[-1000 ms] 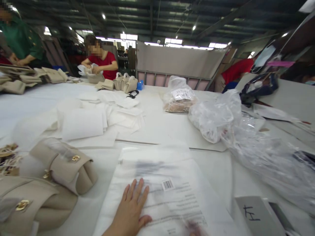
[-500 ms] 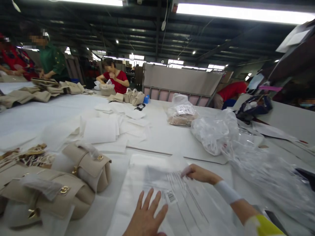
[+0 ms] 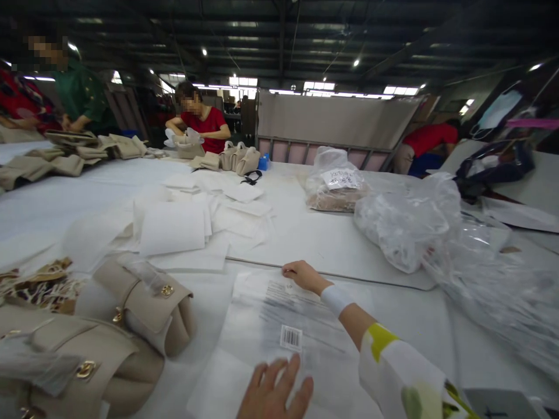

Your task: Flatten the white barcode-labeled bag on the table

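A clear plastic bag with printed lines lies flat on the white table before me, a barcode label near its middle. My left hand is open at the near part of the bag, fingers spread just below the label. At the bag's far edge, the fingers of my right hand are closed in a pinch on the plastic. To the left sit beige handbags with gold clasps and wrapped handles; the nearest one is partly cut off by the frame.
White sheets are spread beyond the handbags. Clear crumpled plastic covers the right side, beside a labelled bagged bundle. A co-worker in red handles a beige bag across the table; others stand at far left.
My right hand has moved left and away from me to the bag's far edge. My left hand sits slightly lower and further right. The view has shifted a little.
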Action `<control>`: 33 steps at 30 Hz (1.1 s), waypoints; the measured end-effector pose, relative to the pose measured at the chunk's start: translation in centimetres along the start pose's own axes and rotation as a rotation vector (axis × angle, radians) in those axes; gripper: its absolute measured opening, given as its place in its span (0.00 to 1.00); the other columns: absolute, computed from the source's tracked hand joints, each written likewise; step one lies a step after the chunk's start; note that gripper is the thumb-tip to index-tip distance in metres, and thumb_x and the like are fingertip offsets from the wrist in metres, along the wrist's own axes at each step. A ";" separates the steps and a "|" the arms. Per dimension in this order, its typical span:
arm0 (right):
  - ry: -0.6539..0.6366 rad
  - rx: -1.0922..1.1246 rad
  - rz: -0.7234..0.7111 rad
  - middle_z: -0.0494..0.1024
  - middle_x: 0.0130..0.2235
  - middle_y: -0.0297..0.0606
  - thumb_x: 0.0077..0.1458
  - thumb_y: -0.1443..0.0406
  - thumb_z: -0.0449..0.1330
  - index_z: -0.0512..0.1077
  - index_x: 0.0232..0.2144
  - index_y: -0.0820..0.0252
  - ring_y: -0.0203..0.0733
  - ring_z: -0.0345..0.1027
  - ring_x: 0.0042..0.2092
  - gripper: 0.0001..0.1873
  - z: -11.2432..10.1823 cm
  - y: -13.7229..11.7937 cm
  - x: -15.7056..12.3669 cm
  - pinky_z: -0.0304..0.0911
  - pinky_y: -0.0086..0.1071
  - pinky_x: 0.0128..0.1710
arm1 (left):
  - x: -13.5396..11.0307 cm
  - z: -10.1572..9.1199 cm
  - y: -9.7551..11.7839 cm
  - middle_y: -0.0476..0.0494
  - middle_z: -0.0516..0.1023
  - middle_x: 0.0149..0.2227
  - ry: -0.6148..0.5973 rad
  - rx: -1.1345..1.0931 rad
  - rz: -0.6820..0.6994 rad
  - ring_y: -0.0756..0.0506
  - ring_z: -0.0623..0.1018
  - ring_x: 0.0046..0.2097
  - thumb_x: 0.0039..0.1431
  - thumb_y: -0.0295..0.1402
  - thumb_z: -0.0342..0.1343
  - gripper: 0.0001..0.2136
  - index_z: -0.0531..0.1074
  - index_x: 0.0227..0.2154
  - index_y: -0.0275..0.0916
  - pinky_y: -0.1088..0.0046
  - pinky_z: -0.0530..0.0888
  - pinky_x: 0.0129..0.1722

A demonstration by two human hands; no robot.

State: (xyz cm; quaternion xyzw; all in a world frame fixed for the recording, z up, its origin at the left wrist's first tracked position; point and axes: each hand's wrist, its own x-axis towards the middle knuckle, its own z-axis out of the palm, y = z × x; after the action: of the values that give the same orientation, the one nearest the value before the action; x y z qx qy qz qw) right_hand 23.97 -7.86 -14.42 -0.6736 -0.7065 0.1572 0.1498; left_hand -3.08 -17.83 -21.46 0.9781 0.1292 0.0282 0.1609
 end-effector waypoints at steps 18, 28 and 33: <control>0.208 -0.131 -0.130 0.74 0.47 0.44 0.59 0.56 0.60 0.71 0.47 0.56 0.46 0.68 0.49 0.17 1.7 -4.4 -19.0 0.66 0.42 0.49 | -2.9 -2.0 -0.1 0.32 0.36 0.69 -0.098 -0.067 -0.183 0.21 0.39 0.67 0.49 0.64 0.52 0.45 0.38 0.64 0.59 0.26 0.48 0.58; 0.252 -0.429 -0.354 0.77 0.37 0.43 0.58 0.76 0.50 0.71 0.43 0.64 0.45 0.73 0.37 0.15 7.0 -8.9 -30.2 0.74 0.40 0.38 | -3.3 -3.7 1.8 0.31 0.44 0.69 -0.108 -0.002 -0.209 0.24 0.45 0.68 0.50 0.55 0.60 0.40 0.52 0.63 0.53 0.31 0.49 0.61; 0.295 -0.410 -0.318 0.76 0.35 0.42 0.60 0.78 0.43 0.66 0.53 0.66 0.41 0.71 0.35 0.22 6.4 -8.6 -29.6 0.73 0.36 0.37 | -5.2 -5.1 4.9 0.31 0.58 0.65 -0.254 -0.142 -0.128 0.28 0.62 0.63 0.48 0.59 0.59 0.42 0.53 0.63 0.48 0.36 0.58 0.61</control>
State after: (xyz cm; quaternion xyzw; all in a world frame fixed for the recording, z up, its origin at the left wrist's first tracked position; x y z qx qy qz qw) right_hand 14.91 -37.88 -16.55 -0.5864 -0.7907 -0.1137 0.1342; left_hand -7.45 -22.10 -15.09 0.9497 0.1677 -0.0969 0.2462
